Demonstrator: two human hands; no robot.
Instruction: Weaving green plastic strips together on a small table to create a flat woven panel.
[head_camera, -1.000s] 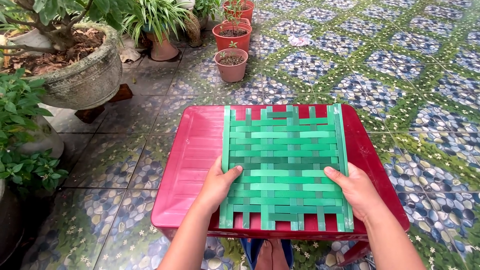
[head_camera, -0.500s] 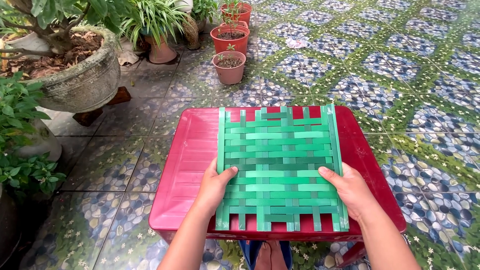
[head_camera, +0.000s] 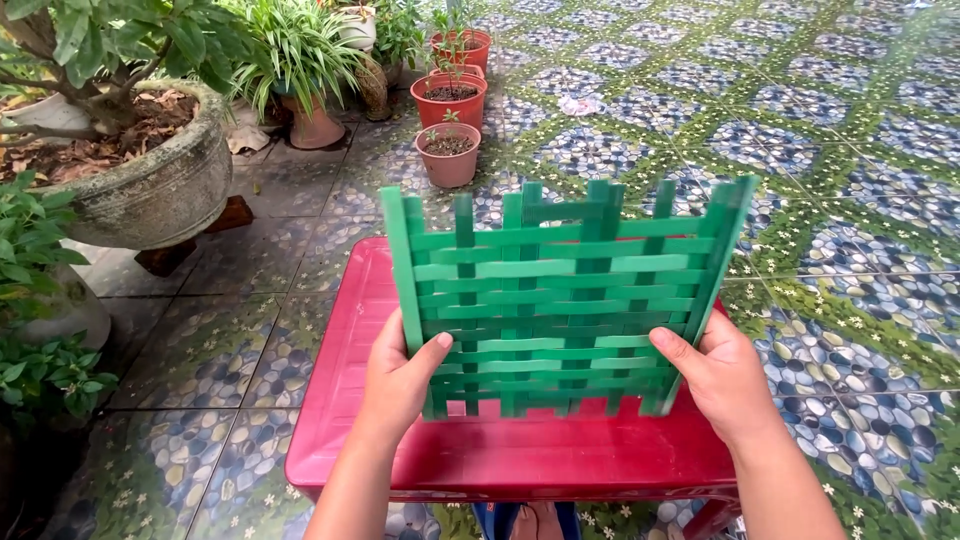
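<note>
1. Head view, only camera. Landmark: red plastic table (head_camera: 400, 440). All positions are given against it.
2. Green woven mat (head_camera: 560, 300) of flat strips stands tilted up over the table top. Its near lower edge is low above the red surface, perhaps touching; the angle does not settle this. Its far edge is raised toward the tiled floor (head_camera: 850, 150) beyond the table.
3. Left hand (head_camera: 400, 375) grasps the mat's lower left side, thumb on the near face and fingers hidden behind. It is over the table's left half.
4. Right hand (head_camera: 715, 375) grasps the lower right side in the same way, thumb across the front strips. It is over the table's right half.
5. Handling note: both holds sit low, so the upper strip ends are unsupported. An even pinch on both sides should keep the weave square; squeezing inward would likely buckle the strips or loosen the crossings.
6. Beyond the table's far left corner: small terracotta pot (head_camera: 448, 155), further red pots behind it, and a large stone planter (head_camera: 150, 190) well to the left.
</note>
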